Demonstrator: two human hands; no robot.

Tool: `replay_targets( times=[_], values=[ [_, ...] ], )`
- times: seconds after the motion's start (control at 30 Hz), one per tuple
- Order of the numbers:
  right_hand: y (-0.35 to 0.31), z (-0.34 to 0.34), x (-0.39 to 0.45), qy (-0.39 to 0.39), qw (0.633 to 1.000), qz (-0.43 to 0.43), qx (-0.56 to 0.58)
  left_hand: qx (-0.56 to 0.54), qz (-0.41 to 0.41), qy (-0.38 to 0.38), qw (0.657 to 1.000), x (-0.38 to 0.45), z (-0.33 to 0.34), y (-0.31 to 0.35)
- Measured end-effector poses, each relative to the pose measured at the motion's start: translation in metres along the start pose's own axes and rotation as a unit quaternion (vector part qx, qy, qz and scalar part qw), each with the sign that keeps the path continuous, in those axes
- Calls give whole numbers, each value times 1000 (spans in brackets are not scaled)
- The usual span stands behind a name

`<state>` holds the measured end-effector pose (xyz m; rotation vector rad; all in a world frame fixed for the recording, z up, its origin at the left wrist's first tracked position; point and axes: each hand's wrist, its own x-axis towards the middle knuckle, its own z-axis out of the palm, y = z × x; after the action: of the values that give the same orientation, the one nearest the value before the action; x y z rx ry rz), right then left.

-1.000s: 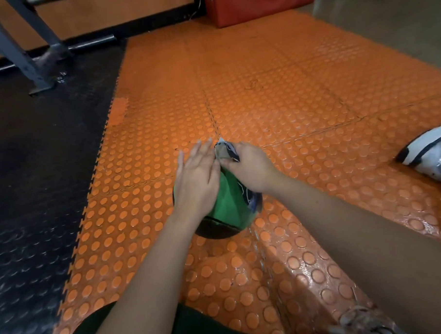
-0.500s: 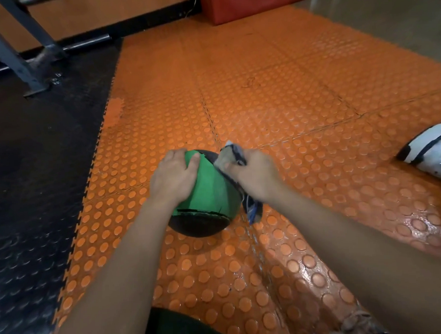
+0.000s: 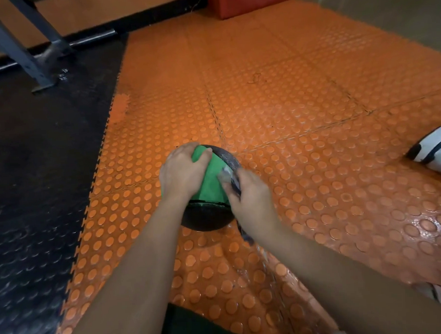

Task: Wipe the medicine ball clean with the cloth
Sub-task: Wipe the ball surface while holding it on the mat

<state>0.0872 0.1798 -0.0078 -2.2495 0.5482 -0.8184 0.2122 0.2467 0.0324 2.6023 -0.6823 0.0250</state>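
Note:
A green and black medicine ball sits on the orange studded floor mat in front of me. My left hand grips its upper left side, fingers curled over the top. My right hand holds a grey and blue cloth bunched against the ball's right side; a tail of the cloth hangs below the hand. Most of the cloth is hidden under my fingers.
Black studded mats lie to the left, with a grey metal rack foot and a bar behind. A red padded block stands at the back. A white and black shoe is at the right edge.
My right hand has dragged the cloth down from the ball's top to its right side. My left hand went from lying flat on the ball to gripping its upper left.

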Motion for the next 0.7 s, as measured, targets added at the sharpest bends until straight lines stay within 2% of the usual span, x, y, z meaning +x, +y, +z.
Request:
replay_targets(
  times=[0.1,0.23,0.43,0.5,0.6,0.7],
  values=[
    [7,1,-21,-28,1000,-1,5,6,1,-4,1000,-1,-2,3],
    [4,-4,0,-35,998,-31,-32,-3,-19,-9,1000,0,-4,3],
    [-16,-5,61,-73,995,59,-19,-34,-66,3,997,-4,-8,-3],
    [-17,-2,64,-67,996,44,-42,-40,-86,4,995,-2,-8,-2],
    [-11,3,30,-32,999,5,-19,-56,-111,2,992,1,-11,-2],
    [-3,2,-2,-49,999,-16,-4,-51,-98,3,994,0,-10,1]
  ],
)
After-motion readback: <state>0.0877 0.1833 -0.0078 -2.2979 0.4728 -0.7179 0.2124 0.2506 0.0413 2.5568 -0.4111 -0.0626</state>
